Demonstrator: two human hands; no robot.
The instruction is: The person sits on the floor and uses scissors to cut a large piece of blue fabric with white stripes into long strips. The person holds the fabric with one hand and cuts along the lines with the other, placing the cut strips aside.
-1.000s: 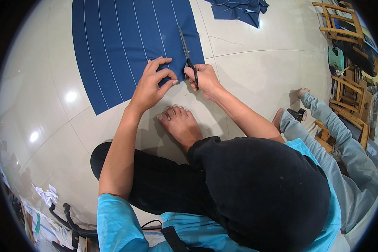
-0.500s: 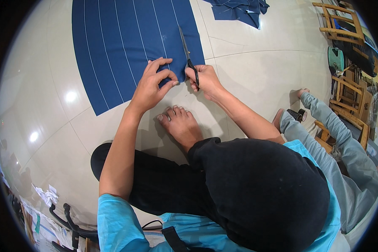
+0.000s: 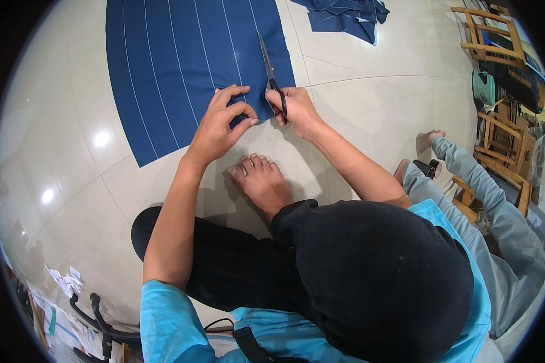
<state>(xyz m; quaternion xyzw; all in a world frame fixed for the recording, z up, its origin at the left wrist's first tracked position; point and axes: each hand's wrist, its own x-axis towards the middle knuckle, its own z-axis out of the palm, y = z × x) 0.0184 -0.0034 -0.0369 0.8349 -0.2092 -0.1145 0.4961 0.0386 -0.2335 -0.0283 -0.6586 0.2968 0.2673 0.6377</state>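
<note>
A navy fabric panel (image 3: 151,54) with thin white parallel lines lies on the tiled floor. My left hand (image 3: 224,121) pinches its near edge between thumb and index finger, the other fingers resting on the cloth. My right hand (image 3: 293,112) grips long black-handled scissors (image 3: 271,78), whose blades point away from me along the fabric, just right of a white line. The near edge of the cloth is lifted slightly beside the scissors' handles. My bare foot (image 3: 260,187) rests on the floor below the panel.
A pile of navy fabric pieces (image 3: 345,18) lies beyond, to the right. Wooden chairs (image 3: 490,33) line the right side, near another person's legs (image 3: 478,193) and dark rolls of tape (image 3: 427,168). A black wheeled chair base (image 3: 103,317) and white scraps (image 3: 66,278) are at the lower left.
My right hand and the scissors have shifted slightly upward, away from me. My left hand has moved very slightly down, still pinching the cloth.
</note>
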